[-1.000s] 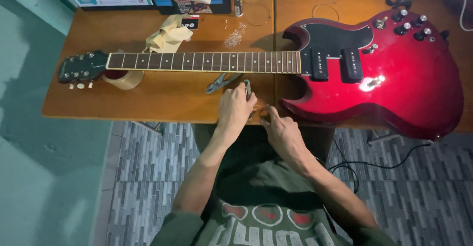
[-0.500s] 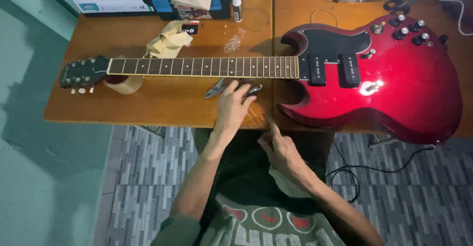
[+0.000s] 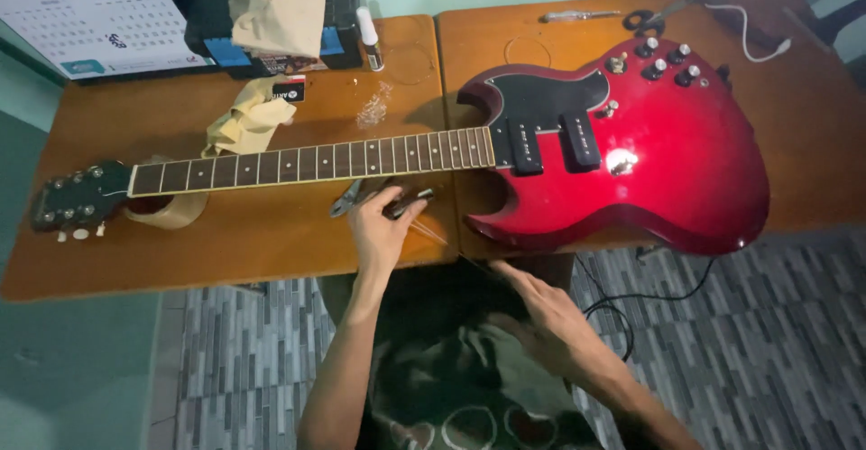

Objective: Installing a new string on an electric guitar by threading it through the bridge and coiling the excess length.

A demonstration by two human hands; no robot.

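A red electric guitar [image 3: 649, 143] lies flat across two wooden tables [image 3: 271, 252], its neck [image 3: 307, 161] pointing left and its headstock [image 3: 77, 196] resting on a tape roll [image 3: 171, 211]. My left hand [image 3: 379, 229] is at the front table edge below the neck, closed on a small dark tool with a metal tip [image 3: 410, 204]. A thin guitar string [image 3: 442, 238] runs from that hand down toward the fingertips of my right hand [image 3: 550, 324], which is over my lap with its fingers stretched out and blurred. Whether it grips the string is unclear.
Pliers [image 3: 347, 202] lie beside my left hand. A yellow cloth [image 3: 248, 116], a black case with a cloth on it [image 3: 271, 17], a small white bottle [image 3: 368, 35] and a calendar [image 3: 81, 13] sit at the back left. Scissors [image 3: 645, 19] and a white cable [image 3: 749, 40] lie back right.
My right hand has drawn back from the table edge toward my lap, away from my left hand. The left hand stays at the edge with the tool.
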